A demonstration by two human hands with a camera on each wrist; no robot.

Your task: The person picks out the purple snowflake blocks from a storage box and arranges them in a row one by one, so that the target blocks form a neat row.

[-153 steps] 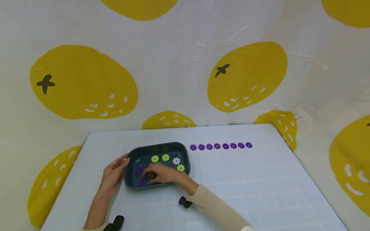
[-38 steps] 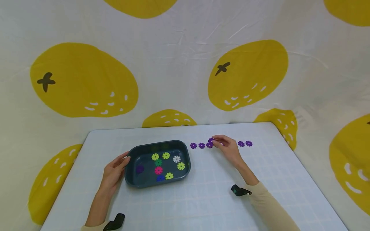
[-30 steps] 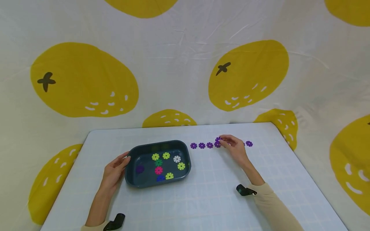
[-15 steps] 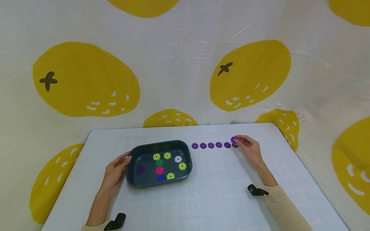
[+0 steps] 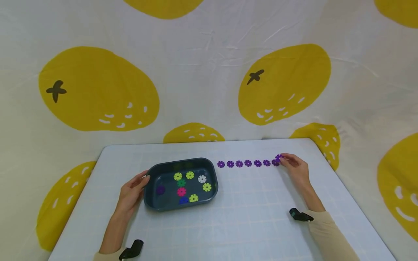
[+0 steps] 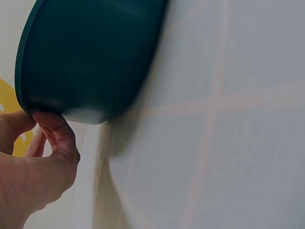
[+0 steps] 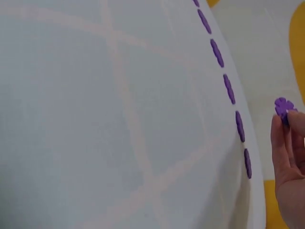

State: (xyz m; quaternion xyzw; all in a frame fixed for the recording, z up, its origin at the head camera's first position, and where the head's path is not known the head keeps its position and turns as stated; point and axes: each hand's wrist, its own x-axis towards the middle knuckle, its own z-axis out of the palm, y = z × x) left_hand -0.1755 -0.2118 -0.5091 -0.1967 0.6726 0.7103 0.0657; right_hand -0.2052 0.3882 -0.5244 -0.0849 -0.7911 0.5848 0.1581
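Note:
My right hand (image 5: 296, 168) pinches a purple plastic snowflake disc (image 5: 279, 158) between thumb and fingers at the right end of a row of purple snowflake discs (image 5: 239, 164). In the right wrist view the pinched disc (image 7: 283, 106) is held up, apart from the row. With thumb and fingers, my left hand (image 5: 128, 195) holds the left end of a dark blue-green tray (image 5: 179, 207); the left wrist view shows the pinch at its rim. Inside lie several yellow-green discs (image 5: 190, 175), plus one white (image 5: 202, 179), one green (image 5: 181, 183), one pink (image 5: 181, 191), one blue (image 5: 184, 200) and one purple (image 5: 160, 190).
Everything stands on a table with a pale checked cloth (image 5: 251, 221). The row runs along its far side, to the right of the tray. Behind the table hangs a white curtain (image 5: 196, 83) with large yellow fruit prints. A black wrist camera (image 5: 298, 214) sits on the right forearm.
About five seconds ago my right hand was inside the tray. It has since come out with a purple disc and travelled rightward along the row. My left hand stays at the tray.

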